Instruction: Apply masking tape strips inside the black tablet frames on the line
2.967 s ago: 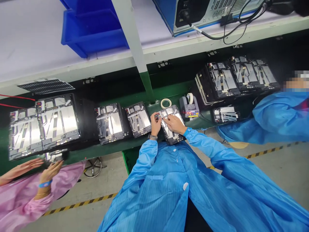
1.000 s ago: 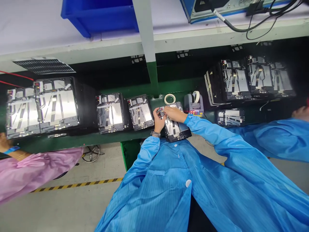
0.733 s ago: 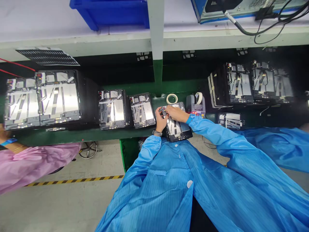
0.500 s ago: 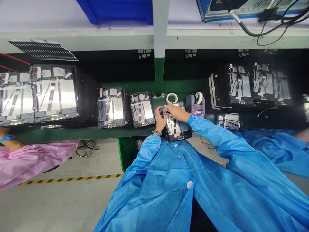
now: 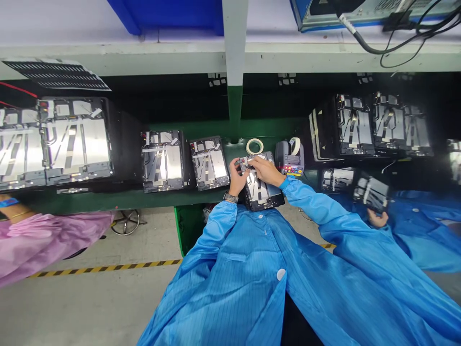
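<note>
My left hand (image 5: pixel 237 178) and my right hand (image 5: pixel 264 171) meet at the top left corner of an opened tablet (image 5: pixel 260 194) lying on the green workbench. Between their fingertips is a small metal and dark part (image 5: pixel 244 164), pinched by both hands. Its exact shape is hidden by my fingers. The tablet's inside shows silver foil strips and dark tape. Just beyond it lie a roll of masking tape (image 5: pixel 254 146) and a tape dispenser (image 5: pixel 290 159).
Several opened tablets (image 5: pixel 209 163) lie along the green workbench (image 5: pixel 201 199). A co-worker's hand (image 5: pixel 376 218) in a blue sleeve holds a tablet (image 5: pixel 370 193) at right. A pink sleeve (image 5: pixel 46 238) lies at left. Above are a white shelf (image 5: pixel 118 60), blue bin (image 5: pixel 169 17), and cabled power unit (image 5: pixel 360 12).
A co-worker's hand holding a tablet has come into view at right. The pink-sleeved arm has shifted towards the left edge. My hands stay at the same tablet corner.
</note>
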A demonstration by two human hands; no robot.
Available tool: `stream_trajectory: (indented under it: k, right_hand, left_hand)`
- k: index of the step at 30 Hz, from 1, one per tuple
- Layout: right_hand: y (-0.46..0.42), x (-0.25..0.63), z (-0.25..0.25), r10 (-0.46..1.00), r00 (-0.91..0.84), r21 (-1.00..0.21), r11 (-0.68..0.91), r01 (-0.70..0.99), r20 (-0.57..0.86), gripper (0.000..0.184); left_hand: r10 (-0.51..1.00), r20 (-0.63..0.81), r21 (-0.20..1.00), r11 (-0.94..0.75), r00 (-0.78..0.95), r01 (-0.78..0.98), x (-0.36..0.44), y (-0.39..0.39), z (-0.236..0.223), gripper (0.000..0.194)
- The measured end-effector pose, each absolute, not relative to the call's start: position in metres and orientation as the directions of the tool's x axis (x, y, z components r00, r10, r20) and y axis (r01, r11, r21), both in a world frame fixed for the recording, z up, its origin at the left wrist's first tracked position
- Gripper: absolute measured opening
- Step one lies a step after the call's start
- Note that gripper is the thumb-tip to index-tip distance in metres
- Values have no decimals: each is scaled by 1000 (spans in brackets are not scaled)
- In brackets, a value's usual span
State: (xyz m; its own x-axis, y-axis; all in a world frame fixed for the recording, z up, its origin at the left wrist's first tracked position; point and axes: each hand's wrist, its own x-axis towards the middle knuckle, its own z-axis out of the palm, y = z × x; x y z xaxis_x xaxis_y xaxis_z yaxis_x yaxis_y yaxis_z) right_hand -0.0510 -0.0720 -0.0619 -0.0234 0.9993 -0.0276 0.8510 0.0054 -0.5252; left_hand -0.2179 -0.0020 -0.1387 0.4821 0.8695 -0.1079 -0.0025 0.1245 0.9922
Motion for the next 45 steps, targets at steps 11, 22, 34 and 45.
stream_trajectory:
  k: [11,22,34,45]
  right_hand:
    - [-70,-58,-67,989,150,-586,-116,802,10,19]
    - [-64,-60,-70,992,124,-568,-96,817,12,18]
    - [-58,-62,-70,988,151,-537,-148,830,-39,23]
    - [-56,-55,-72,998,69,-532,-63,845,-10,21]
  left_hand:
    - [855,-122,992,123,505,32,-228,6,-136,59]
    - [868,-177,982,184,465,30,-223,5,-141,61]
    - [887,-193,971,233,419,-47,-214,0,-152,49]
    - [882,-214,969,246,421,-22,-214,1,-148,50]
